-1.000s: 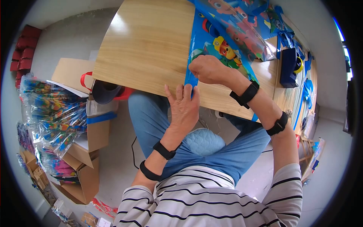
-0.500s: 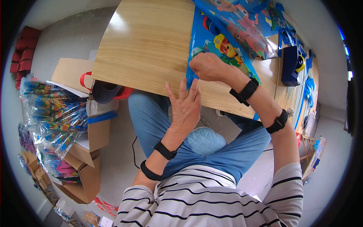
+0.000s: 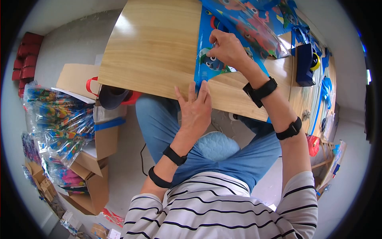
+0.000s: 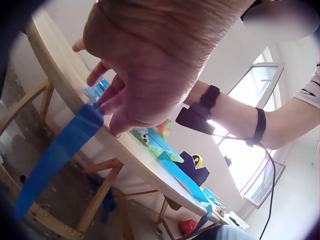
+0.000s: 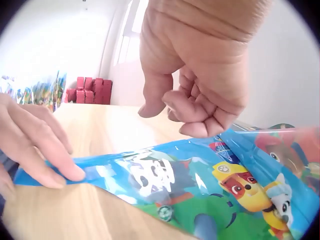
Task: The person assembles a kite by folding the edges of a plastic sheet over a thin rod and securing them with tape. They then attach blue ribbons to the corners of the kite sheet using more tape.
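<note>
A blue plastic sheet (image 3: 202, 59) printed with cartoon dogs lies lengthwise on the wooden table (image 3: 159, 47). My left hand (image 3: 194, 113) rests its straight, spread fingertips on the sheet's narrow near end, right at the table edge. In the left wrist view a blue strip (image 4: 60, 157) hangs below that edge, beneath the fingers. Above the printed part is my right hand (image 3: 230, 49), its fingers curled and the thumb apart from them. Seen from the right wrist, the right hand (image 5: 200, 75) has nothing between thumb and fingers, and the sheet (image 5: 185, 185) passes below it.
More clear, printed plastic (image 3: 258, 28) is heaped at the far right of the table. A dark blue tape dispenser (image 3: 304, 65) with a yellow centre stands beside it. On the left are cardboard boxes (image 3: 107, 135) and stacked printed plastic packs (image 3: 59, 119). Red boxes (image 3: 28, 55) stand by the wall.
My right hand has moved away from the left hand, up along the sheet, and its thumb and index finger have parted. The left hand stays at the near end, its fingers slightly more spread.
</note>
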Tool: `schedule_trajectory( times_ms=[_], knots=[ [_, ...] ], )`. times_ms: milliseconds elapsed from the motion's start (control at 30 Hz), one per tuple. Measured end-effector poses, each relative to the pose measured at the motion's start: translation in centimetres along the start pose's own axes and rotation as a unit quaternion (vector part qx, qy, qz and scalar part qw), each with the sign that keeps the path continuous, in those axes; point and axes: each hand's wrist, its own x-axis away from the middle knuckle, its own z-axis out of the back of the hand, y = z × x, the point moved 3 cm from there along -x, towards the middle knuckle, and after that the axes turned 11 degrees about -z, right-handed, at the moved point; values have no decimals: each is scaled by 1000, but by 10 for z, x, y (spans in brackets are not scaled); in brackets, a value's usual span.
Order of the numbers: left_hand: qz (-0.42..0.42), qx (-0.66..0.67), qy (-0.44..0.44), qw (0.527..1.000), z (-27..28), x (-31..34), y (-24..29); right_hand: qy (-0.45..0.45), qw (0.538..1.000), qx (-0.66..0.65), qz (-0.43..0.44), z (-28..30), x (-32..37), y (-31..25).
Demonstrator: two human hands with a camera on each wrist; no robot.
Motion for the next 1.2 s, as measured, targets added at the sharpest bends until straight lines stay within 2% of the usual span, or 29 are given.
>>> schedule_trajectory(
  times_ms=[133, 267, 333, 367, 467, 500, 600, 733, 833, 933, 1033, 1133, 1200],
  knots=[
    [-3, -8, -7, 1000, -1, -3, -1, -66, 998, -24, -5, -22, 36, 16],
    [-5, -10, -20, 1000, -1, -2, 1, -32, 990, 70, -119, -45, 51, 18],
    [-1, -18, -31, 999, -2, 0, 2, -10, 990, 58, -131, -46, 49, 14],
    [-6, -22, -31, 999, -2, -2, 2, 10, 989, 52, -138, -41, 48, 13],
    [-16, -29, -34, 999, 0, -3, 1, 141, 982, 39, -120, -46, 52, 14],
    [-22, -11, -10, 1000, 3, -4, 1, 133, 983, 17, -121, -42, 58, 16],
    [-24, 7, -55, 998, 8, -5, -3, 273, 949, 157, 26, 7, 77, 22],
    [-56, 2, -37, 998, 15, -9, -8, 381, 897, 222, -23, 76, 80, 65],
    [-52, 32, -43, 997, 16, -10, -13, 295, 919, 253, -61, 90, 84, 78],
    [-56, 14, -57, 997, 16, -10, -18, 260, 911, 310, -74, 54, 87, 108],
    [-31, -20, -73, 997, 17, -9, -37, 213, 927, 284, -118, 35, 80, 138],
    [-5, -74, -72, 995, 21, -13, -84, 248, 952, 99, -148, 65, 73, 129],
    [9, -108, -79, 991, 28, -27, -123, 179, 967, -50, -172, 123, 73, 108]
  ],
)
